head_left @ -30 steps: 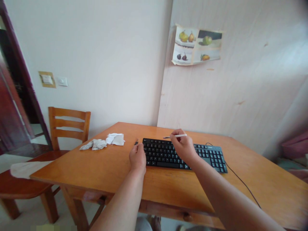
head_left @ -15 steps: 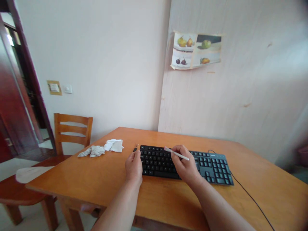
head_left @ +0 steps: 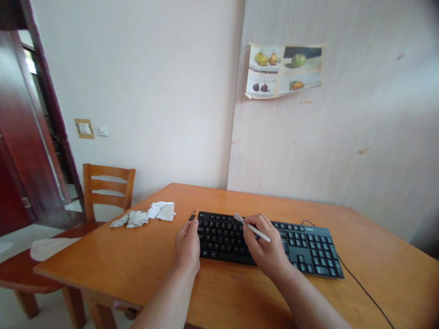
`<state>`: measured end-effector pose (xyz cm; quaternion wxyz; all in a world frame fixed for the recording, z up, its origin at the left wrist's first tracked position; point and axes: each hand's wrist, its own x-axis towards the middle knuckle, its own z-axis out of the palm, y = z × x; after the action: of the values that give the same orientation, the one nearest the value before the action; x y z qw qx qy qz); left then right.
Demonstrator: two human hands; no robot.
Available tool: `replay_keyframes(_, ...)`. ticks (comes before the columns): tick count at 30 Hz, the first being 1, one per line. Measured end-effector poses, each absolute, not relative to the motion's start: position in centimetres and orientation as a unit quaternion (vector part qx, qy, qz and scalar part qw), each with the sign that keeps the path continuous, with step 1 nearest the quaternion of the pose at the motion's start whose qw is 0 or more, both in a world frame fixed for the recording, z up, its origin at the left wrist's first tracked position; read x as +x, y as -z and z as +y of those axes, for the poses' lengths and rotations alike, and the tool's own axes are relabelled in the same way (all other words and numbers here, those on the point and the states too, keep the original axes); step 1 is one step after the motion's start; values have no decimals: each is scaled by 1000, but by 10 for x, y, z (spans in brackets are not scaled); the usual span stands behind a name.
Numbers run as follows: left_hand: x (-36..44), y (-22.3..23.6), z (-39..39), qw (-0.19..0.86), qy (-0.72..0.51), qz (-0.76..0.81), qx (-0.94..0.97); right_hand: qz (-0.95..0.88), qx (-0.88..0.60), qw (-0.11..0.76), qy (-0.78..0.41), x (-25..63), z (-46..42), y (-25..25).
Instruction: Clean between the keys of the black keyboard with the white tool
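Note:
A black computer keyboard [head_left: 224,235] lies on the wooden table in the head view. My left hand [head_left: 187,242] is closed at its left end, thumb along the edge, the other fingers mostly hidden. Just beyond that thumb is a small dark object [head_left: 192,217], with something thin and reddish near it; I cannot tell what it is. My right hand [head_left: 265,242] pinches a small white brush [head_left: 255,231] over the middle of the keyboard. The brush slants, its head pointing left and away, near the top key rows. Whether it touches the keys is unclear.
Crumpled white cloths [head_left: 161,210] lie left on the wooden table [head_left: 144,260]. The keyboard's cable [head_left: 363,288] runs off to the right. A wooden chair [head_left: 109,186] stands at the left. Behind the table is a wall with a fruit picture [head_left: 284,71].
The brush has turned so its handle end now slopes down to the right, and its head has come over the keys. The view has shifted slightly. My left hand stays at the keyboard's left end.

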<state>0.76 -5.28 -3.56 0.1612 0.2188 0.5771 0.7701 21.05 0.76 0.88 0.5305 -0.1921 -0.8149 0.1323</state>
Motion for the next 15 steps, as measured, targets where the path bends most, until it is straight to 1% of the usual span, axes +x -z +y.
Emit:
replay_keyframes(7, 11, 31, -56, 166, -770, 581, 207, -827, -194, 504, -156, 206, 6, -6)
replay_keyframes(12, 11, 32, -58, 166, -770, 578, 213, -811, -197, 531, -146, 205, 5, -7)
replay_keyframes(15, 10, 32, -58, 166, -763, 585, 218, -821, -197, 515, -148, 205, 5, -5)
